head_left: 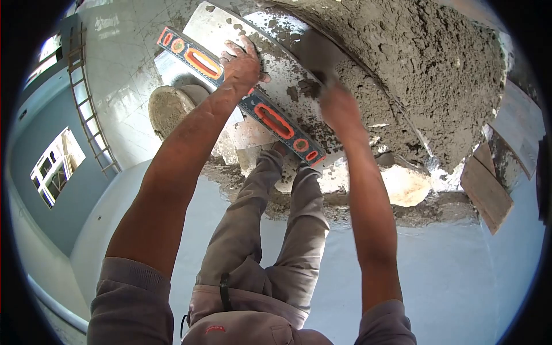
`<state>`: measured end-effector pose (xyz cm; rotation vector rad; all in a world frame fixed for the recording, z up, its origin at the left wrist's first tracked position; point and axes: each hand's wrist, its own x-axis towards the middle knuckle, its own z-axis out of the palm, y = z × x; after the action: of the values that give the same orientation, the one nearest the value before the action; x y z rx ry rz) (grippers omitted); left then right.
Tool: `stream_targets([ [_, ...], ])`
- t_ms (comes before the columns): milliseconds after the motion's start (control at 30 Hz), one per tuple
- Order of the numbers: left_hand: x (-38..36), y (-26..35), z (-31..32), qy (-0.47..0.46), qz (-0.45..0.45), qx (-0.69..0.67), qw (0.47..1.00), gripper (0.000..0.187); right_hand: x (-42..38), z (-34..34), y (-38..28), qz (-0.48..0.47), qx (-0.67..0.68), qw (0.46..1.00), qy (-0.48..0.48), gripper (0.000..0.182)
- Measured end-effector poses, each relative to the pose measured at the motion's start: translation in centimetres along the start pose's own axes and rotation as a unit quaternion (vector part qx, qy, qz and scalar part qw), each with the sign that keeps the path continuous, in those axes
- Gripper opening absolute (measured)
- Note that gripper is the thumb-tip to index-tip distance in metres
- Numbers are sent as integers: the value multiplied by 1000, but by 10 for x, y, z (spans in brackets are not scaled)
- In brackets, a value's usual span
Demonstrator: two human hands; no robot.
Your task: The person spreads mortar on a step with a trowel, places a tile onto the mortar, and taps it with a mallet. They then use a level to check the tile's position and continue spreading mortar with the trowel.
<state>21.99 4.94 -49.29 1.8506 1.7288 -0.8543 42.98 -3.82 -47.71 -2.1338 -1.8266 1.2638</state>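
My left hand [241,66] lies with its fingers stretched out over a pale, mortar-spotted slab [276,66]. Its wrist crosses a long spirit level [275,122] with orange-rimmed openings, which lies slantwise along the slab's near side. My right hand [340,108] is closed around the handle of a trowel [322,54], partly smeared by motion. The grey trowel blade is over the slab's far edge, beside a wide bed of wet mortar [443,80]. My right fingers are blurred, and the handle is mostly hidden in them.
A round, mortar-crusted pan [168,110] stands left of my left forearm. Wooden boards [487,187] lean at the right beside the mortar. A ladder [89,106] is at the far left, near a window [56,164]. My legs [247,230] are below the slab.
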Motion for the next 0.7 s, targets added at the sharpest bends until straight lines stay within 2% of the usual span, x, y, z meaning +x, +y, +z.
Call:
stream_targets([
  [33,-1,0,-2,-8,5,-23,1000,123,-33,-20,11,-5,0,1000,2,35],
  [100,-1,0,0,-9,1,-11,1000,124,-75,-55,22,149,9,986,-80,36],
  [200,0,1,-2,-16,-4,-5,1000,124,-107,-57,43,142,-24,989,-34,39],
  [267,2,0,-4,-21,-9,-14,1000,124,-102,-66,18,55,-40,998,-17,39],
  [300,2,-1,-2,-19,-11,-16,1000,124,-88,-77,-21,110,-6,993,-41,38],
  [367,2,0,-1,-13,-5,-11,1000,123,-45,-66,-38,16,85,995,-53,42],
  [400,2,-1,2,-2,-7,-8,1000,123,-11,-51,-42,39,61,993,-90,43],
  [467,3,2,2,12,8,-5,1000,123,48,-24,-38,22,11,992,-122,45],
  [533,2,1,4,25,-6,28,999,126,51,-34,-25,38,-14,990,-133,45],
  [567,3,-1,7,36,11,34,999,127,50,-39,-21,42,-39,987,-151,45],
  [633,2,-2,8,31,12,37,999,127,8,-59,8,52,-22,992,-117,46],
  [700,5,-1,6,25,2,47,999,127,-32,-80,35,125,-7,977,-171,45],
])
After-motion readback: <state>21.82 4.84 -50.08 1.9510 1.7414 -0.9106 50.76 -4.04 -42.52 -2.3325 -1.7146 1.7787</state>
